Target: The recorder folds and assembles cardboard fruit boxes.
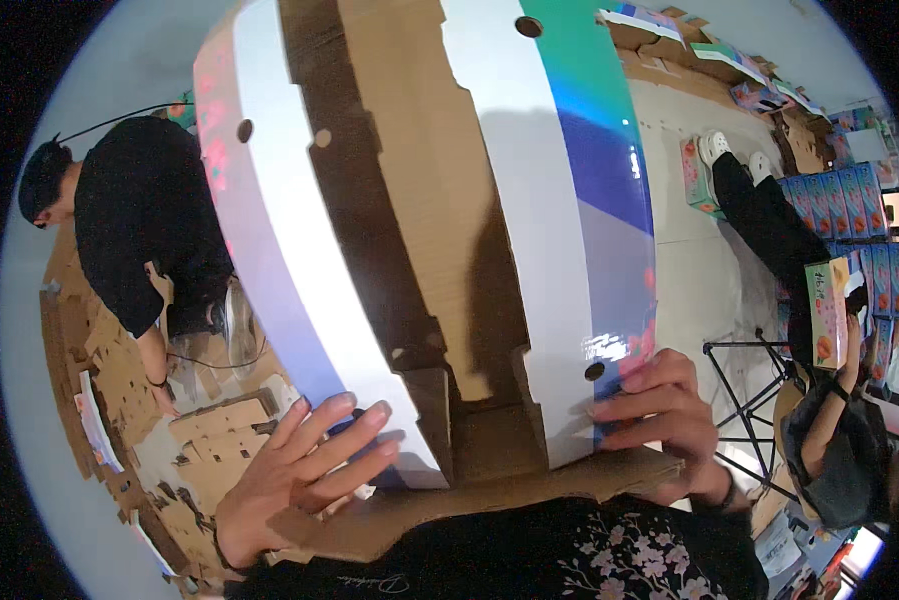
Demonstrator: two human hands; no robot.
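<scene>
A large printed cardboard box (379, 200) fills the middle of the view, its near end close to my chest. White bands edge a long gap that shows the brown cardboard inside. Pink and lilac colour its left side; green, blue and purple its right. My left hand (314, 470) grips the near left corner, fingers laid over the white edge. At the near right corner my right hand (664, 415) is closed round the printed side, its fingers bent. A bare brown flap (509, 495) sticks out between my hands, and parts of both palms are hidden.
At left a person in black (154, 215) bends over flat cardboard pieces (229, 420). To the right another person (839, 440) holds a printed carton (827, 310) beside a black folding frame (754, 400). Stacked blue boxes (839, 200) and a small printed box (699, 175) stand there too.
</scene>
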